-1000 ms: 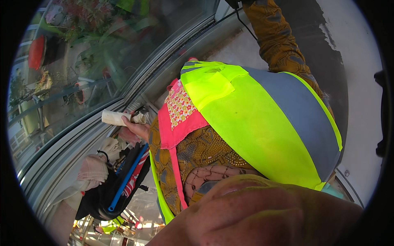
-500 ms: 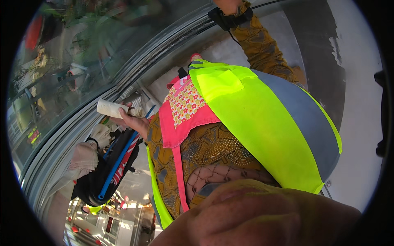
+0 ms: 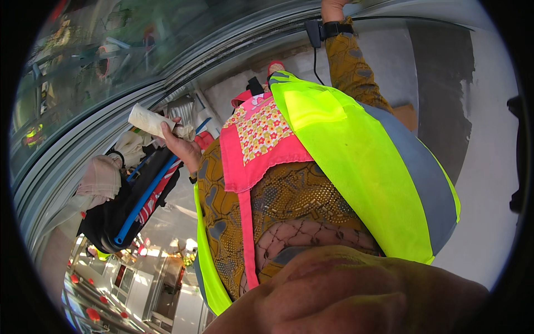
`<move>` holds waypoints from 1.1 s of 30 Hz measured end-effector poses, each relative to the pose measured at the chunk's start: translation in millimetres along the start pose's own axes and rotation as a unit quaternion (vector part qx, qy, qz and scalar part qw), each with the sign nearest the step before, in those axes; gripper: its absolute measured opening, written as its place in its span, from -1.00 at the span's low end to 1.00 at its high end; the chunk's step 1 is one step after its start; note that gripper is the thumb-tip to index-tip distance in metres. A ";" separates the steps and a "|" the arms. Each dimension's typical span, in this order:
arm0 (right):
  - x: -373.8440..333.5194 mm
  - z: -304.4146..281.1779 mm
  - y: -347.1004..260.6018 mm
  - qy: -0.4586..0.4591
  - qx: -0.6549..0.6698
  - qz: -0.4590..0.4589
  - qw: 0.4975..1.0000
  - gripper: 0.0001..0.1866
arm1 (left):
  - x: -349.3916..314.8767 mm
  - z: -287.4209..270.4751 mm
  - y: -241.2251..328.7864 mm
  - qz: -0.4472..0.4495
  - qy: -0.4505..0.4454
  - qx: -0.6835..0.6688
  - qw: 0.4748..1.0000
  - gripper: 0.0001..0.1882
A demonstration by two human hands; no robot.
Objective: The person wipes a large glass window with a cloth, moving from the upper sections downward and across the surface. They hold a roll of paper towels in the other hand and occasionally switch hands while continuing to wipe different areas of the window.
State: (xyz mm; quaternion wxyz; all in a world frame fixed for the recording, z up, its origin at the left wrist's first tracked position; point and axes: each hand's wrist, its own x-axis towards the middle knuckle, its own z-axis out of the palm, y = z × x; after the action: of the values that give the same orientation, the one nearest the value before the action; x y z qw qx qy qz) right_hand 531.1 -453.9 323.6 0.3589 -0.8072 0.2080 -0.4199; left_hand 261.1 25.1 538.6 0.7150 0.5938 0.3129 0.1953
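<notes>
My left hand (image 3: 182, 146) is closed around a whitish roll (image 3: 149, 121), which could be paper or cloth; I cannot make out which. The roll sticks out toward the metal window frame. Up at the top edge, my right hand (image 3: 334, 10) reaches to the frame beside the glass. Its fingers are mostly cut off by the picture's rim, so their hold is hidden. A black strap (image 3: 337, 29) with a small box circles the right wrist.
To the left of me is a black bag (image 3: 103, 225) holding a blue pole (image 3: 146, 193), with a red-and-white striped cloth (image 3: 158, 195). Pale cloths (image 3: 102, 177) hang beside it. Window glass (image 3: 100, 61) spans the upper left. A white and grey wall (image 3: 484, 150) stands at right.
The view has shifted, so the bag appears farther left and the right arm higher. My left hand keeps its hold on the roll; the right hand remains at the frame.
</notes>
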 end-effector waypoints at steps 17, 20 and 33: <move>27.5 23.6 30.9 -0.080 -0.021 0.035 0.996 -0.60 | -58.1 -51.0 -7.5 -0.013 0.167 -0.018 0.986 -0.52; 21.7 39.5 16.3 -0.092 -0.014 0.026 0.995 -0.61 | -68.0 -55.5 -11.8 -0.018 0.180 -0.017 0.983 -0.48; -88.5 103.5 -148.1 -0.189 0.098 -0.061 0.975 -0.66 | -86.5 -48.2 -8.6 -0.001 0.241 -0.056 0.969 -0.49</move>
State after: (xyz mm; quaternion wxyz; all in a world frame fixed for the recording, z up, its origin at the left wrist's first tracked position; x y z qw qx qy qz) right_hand 572.2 -258.5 348.1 0.4432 -0.8439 0.0447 -0.2990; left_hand 164.6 2.0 544.1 0.6512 0.4874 0.4654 0.3491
